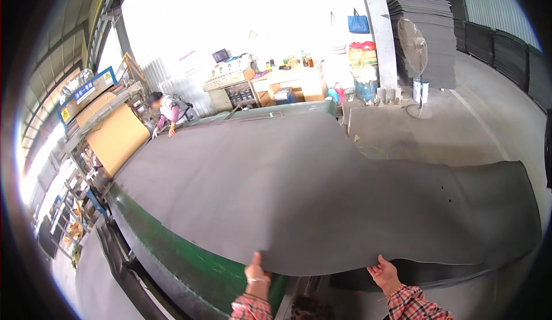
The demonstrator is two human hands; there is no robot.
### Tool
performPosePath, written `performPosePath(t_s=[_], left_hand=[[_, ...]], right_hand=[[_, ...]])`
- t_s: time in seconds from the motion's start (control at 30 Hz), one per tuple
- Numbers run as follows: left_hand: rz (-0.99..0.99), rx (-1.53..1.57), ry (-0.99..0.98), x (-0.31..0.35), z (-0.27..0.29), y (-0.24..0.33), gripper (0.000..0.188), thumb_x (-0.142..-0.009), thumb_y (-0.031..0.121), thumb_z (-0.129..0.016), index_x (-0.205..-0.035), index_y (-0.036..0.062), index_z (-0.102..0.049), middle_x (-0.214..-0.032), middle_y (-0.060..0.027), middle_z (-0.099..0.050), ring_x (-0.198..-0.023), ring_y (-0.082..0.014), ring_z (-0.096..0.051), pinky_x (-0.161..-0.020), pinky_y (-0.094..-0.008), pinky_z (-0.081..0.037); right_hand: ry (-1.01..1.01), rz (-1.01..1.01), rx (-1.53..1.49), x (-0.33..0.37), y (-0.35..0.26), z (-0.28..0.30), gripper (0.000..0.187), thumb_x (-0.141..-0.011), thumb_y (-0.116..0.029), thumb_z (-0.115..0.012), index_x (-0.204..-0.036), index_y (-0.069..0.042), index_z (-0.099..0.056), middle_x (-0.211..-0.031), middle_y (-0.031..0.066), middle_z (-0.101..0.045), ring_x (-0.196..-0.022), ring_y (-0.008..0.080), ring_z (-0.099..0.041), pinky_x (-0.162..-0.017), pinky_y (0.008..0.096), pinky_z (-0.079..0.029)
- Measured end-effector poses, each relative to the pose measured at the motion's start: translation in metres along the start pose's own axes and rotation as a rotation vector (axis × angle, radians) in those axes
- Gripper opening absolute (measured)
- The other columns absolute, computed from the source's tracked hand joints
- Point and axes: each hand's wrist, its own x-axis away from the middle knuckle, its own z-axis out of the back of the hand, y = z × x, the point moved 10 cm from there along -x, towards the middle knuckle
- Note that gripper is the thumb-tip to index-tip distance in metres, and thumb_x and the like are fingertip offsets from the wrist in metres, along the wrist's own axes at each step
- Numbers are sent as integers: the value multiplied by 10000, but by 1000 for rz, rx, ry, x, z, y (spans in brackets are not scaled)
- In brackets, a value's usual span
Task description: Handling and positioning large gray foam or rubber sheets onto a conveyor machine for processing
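Note:
A large dark grey sheet, rubber- or foam-like [322, 193], stretches over a green conveyor belt [190, 257] and hangs past its right end. At the near edge of the sheet, my left hand [257, 273] grips it with the thumb on top; the other fingers are partly hidden. Further right along that same edge, my right hand [385, 275] also pinches the sheet, thumb above and fingers curled below. Between my hands the edge sags slightly. The sheet's right part droops over more dark sheet material [414, 273] and shows a few small holes.
A co-worker [172, 110] leans over the sheet's far left, beside a machine with a tan roll [118, 139]. Behind stand a control console [230, 73], a wooden desk [296, 84], a fan [413, 47] and stacked grey sheets [425, 38]. A steel pillar [379, 32] rises at back.

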Motion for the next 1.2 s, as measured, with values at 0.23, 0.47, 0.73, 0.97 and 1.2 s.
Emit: performPosePath(t_s=[0.23, 0.47, 0.73, 0.97, 1.2], left_hand=[[-5, 43, 133, -29, 27, 3, 211, -857, 113, -570, -1050, 30, -553, -962, -83, -603, -766, -235, -606, -586, -403, -515], [-533, -601, 541, -78, 88, 117, 423, -814, 175, -620, -1171, 0, -478, -1176, -156, -494, -1010, -278, -511, -780, -447, -436], [-845, -2023, -321, 19, -98, 13, 653, -846, 586, -348, -1390, 233, -267, -1467, -98, -178, -1360, -277, -117, -1051, -572, -3], [-568, -1903, -9, -13, 20, 82, 634, -871, 490, -382, -1404, 183, -228, -1474, -94, -155, -1362, -265, -120, -1046, -579, -43], [-471, -1932, 144, 23, 91, 98, 601, -883, 422, -386, -1400, 151, -240, -1462, -125, -178, -1356, -279, -137, -1027, -613, -36]], right_hand=[[-29, -8, -324, 6, -14, 20, 527, -820, -461, -550, -1195, -99, -470, -1196, 87, -508, -1123, 308, -460, -982, 477, -323], [254, 205, -180, -24, -73, 154, 333, -895, -339, -493, -1115, -90, -497, -1109, 80, -538, -1012, 271, -522, -835, 433, -453], [40, 122, 33, -13, -65, 47, 203, -885, -252, -547, -965, -65, -549, -881, 54, -603, -696, 156, -572, -512, 237, -421], [41, 54, 122, 41, -26, 12, 178, -860, -205, -587, -981, -76, -568, -926, 42, -620, -767, 199, -611, -577, 323, -474], [89, -6, 212, 126, 22, 39, 392, -812, -111, -550, -1195, -55, -490, -1179, 114, -523, -1089, 257, -498, -898, 397, -402]])
